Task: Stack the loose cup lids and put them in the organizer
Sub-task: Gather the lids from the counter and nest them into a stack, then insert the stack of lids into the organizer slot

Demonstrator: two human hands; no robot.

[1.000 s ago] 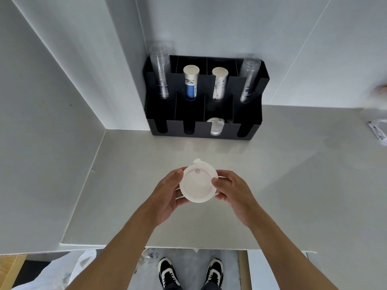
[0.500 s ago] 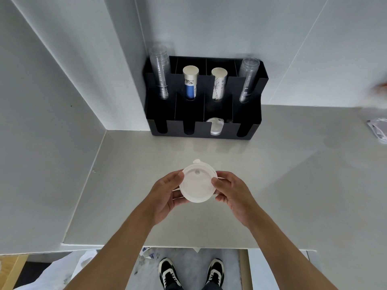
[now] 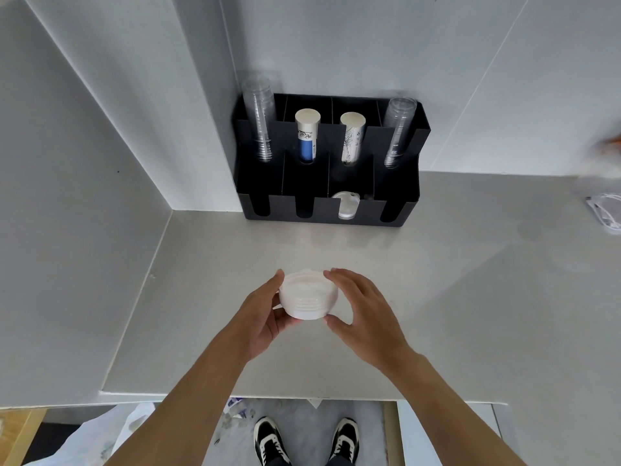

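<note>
A stack of white cup lids (image 3: 307,297) is held above the grey counter, tilted so its ribbed side faces me. My left hand (image 3: 263,316) grips the stack's left and underside. My right hand (image 3: 361,311) wraps its right side, fingers over the far rim and thumb below. The black organizer (image 3: 400,213) stands against the back wall, well beyond my hands. Its third front slot holds white lids (image 3: 346,205); the other front slots look dark.
The organizer's rear slots hold two clear cup stacks (image 3: 260,119) and two paper cup stacks (image 3: 306,137). A wall panel (image 3: 84,196) bounds the counter on the left. A white object (image 3: 605,213) lies at the far right. The counter's front edge (image 3: 302,396) is near my forearms.
The lid stack has tipped from facing me flat-on to showing its ribbed side. My right hand has shifted to wrap around its right side.
</note>
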